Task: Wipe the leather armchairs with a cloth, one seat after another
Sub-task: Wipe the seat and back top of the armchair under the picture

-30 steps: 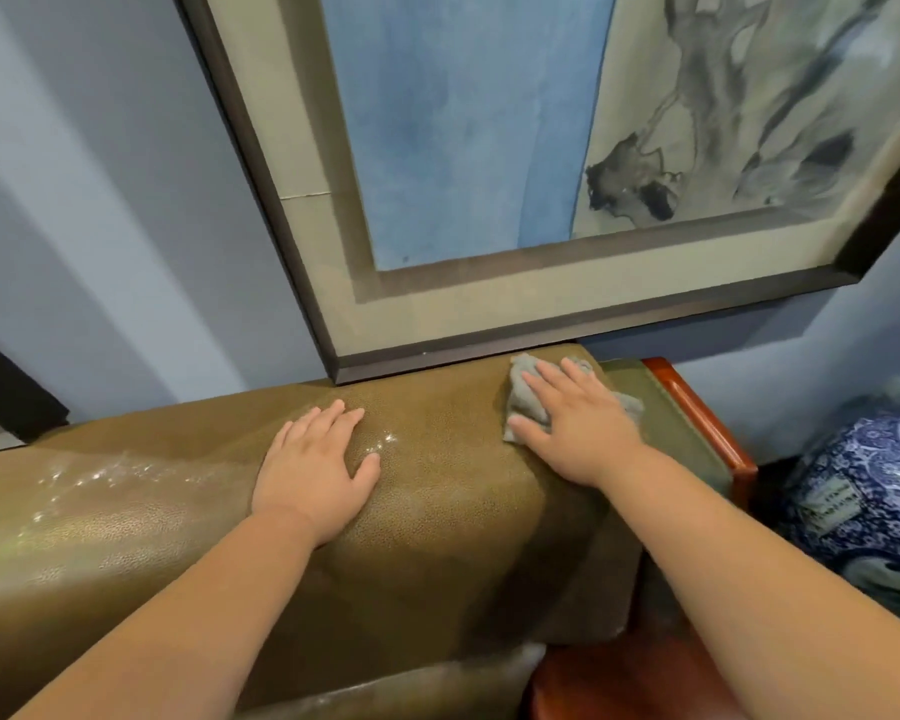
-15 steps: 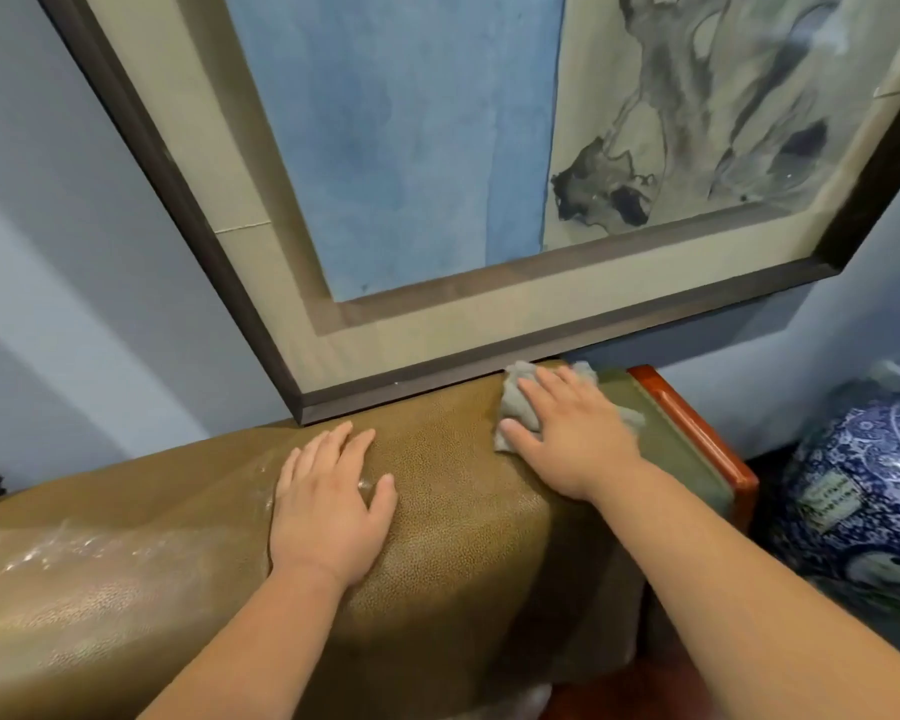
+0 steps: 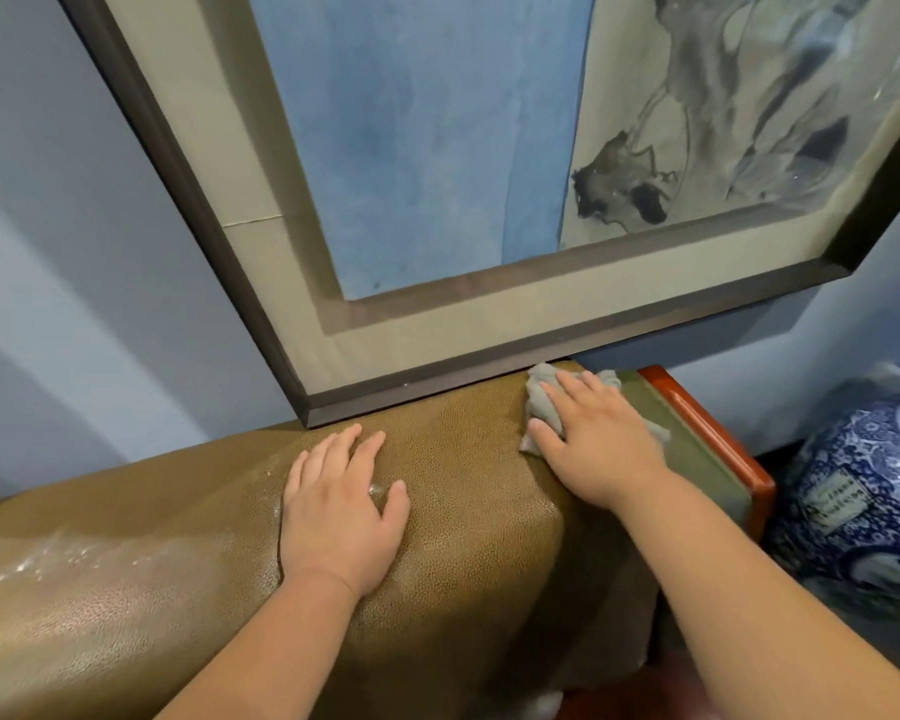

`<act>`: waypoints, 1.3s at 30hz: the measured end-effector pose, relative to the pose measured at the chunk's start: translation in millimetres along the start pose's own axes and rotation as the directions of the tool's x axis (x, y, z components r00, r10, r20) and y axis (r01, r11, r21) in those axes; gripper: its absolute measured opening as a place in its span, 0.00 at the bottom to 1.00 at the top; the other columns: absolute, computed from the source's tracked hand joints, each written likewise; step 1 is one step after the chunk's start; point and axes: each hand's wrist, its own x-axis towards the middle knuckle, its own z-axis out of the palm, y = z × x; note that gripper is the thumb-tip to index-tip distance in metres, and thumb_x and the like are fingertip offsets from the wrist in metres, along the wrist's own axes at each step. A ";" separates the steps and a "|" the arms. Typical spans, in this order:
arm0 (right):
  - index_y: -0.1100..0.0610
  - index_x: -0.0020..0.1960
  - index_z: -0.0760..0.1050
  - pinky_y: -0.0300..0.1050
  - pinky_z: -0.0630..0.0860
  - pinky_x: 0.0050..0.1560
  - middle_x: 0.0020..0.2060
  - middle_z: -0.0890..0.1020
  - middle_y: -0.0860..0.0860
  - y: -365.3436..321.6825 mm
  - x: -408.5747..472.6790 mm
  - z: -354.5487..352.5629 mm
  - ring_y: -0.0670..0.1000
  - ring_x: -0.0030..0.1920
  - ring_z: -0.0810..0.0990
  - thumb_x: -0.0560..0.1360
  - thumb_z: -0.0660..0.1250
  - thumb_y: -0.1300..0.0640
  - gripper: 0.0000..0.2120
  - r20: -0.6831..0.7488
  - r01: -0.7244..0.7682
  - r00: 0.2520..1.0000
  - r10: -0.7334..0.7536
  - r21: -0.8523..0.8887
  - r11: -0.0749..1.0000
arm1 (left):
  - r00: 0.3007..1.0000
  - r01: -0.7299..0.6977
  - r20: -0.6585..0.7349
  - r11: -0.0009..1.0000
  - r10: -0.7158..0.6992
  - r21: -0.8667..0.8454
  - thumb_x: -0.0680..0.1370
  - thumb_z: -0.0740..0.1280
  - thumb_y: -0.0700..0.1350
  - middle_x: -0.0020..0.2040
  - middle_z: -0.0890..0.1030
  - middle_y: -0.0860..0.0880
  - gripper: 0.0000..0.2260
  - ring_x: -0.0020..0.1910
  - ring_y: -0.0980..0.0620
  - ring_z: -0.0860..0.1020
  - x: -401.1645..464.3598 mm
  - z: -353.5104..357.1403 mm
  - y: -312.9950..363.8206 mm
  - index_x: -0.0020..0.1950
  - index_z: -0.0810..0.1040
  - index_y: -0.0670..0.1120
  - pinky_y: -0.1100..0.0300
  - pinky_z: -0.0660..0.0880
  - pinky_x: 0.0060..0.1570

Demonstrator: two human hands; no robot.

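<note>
Top of an armchair back (image 3: 463, 475), seen from the head camera. The right hand (image 3: 593, 439) lies flat on a grey cloth (image 3: 541, 402), fingers straight and spread, pressing it onto the leather at the far right corner of the back, just beside the lower edge of a framed picture (image 3: 437, 200) that leans over it. The left hand (image 3: 339, 506) rests open on the leather to the left, fingers straight and holding nothing; it appears to brace the body. Glistening streaks (image 3: 48, 563) on the leather at left suggest moisture there, though whether they are wet or merely glare cannot be told. To the right run a green side panel and the red wooden rail (image 3: 707, 433); a blue-and-white vase (image 3: 863, 491) stands beyond it, lower down.

Step in hand, as judged: wiping the top right end of the back. To do it well, keep the palm flat so the whole cloth bears on the leather, and draw it in overlapping strokes along the top and over the rounded near edge. Near the frame, slow the hand and keep the fingertips low, lest the picture be knocked. At the corner, fold the cloth round the seam where leather meets the rail. Avoid swinging the elbow out toward the vase.
</note>
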 end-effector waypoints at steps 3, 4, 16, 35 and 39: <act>0.47 0.85 0.47 0.58 0.40 0.82 0.84 0.47 0.55 -53.4 5.0 5.7 0.57 0.83 0.42 0.80 0.43 0.32 0.38 0.056 0.000 0.998 0.000 0.000 1.000 | 1.000 0.006 0.001 1.000 -0.006 0.004 0.78 0.52 0.64 0.77 0.71 0.52 0.30 0.77 0.49 0.66 1.1 1.1 -0.9 0.77 0.73 0.56 0.45 0.59 0.81; 0.48 0.85 0.46 0.58 0.39 0.82 0.84 0.46 0.57 -76.9 3.0 9.5 0.58 0.83 0.41 0.81 0.45 0.32 0.37 0.061 0.061 0.996 -0.062 0.005 0.998 | 1.000 0.004 0.000 1.000 -0.004 0.009 0.78 0.52 0.64 0.77 0.71 0.52 0.30 0.77 0.49 0.67 1.1 1.4 -0.7 0.76 0.73 0.56 0.45 0.59 0.81; 0.47 0.84 0.52 0.57 0.43 0.83 0.84 0.52 0.51 -28.0 -41.1 12.3 0.55 0.84 0.44 0.81 0.36 0.35 0.35 -0.093 -0.018 0.995 0.021 0.038 0.999 | 1.000 -0.004 -0.012 1.000 0.004 -0.011 0.78 0.53 0.62 0.76 0.72 0.51 0.29 0.76 0.48 0.68 -1.1 2.7 0.5 0.76 0.74 0.54 0.45 0.59 0.80; 0.48 0.85 0.44 0.52 0.38 0.82 0.84 0.44 0.50 -179.2 -50.4 19.1 0.51 0.83 0.39 0.84 0.43 0.38 0.33 0.138 0.436 0.892 -0.430 -0.010 0.900 | 0.963 0.269 -0.036 0.963 -0.269 0.018 0.82 0.55 0.61 0.76 0.73 0.52 0.26 0.77 0.49 0.68 -56.4 -66.2 -158.8 0.76 0.74 0.53 0.43 0.65 0.78; 0.48 0.85 0.48 0.49 0.40 0.82 0.84 0.48 0.48 -116.3 -24.9 12.2 0.51 0.83 0.44 0.82 0.43 0.34 0.35 0.095 0.249 0.966 -0.242 -0.074 0.966 | 0.976 0.216 -0.041 0.976 -0.215 0.032 0.80 0.52 0.62 0.72 0.77 0.53 0.27 0.73 0.50 0.72 -54.6 -49.3 -166.9 0.73 0.77 0.54 0.45 0.66 0.76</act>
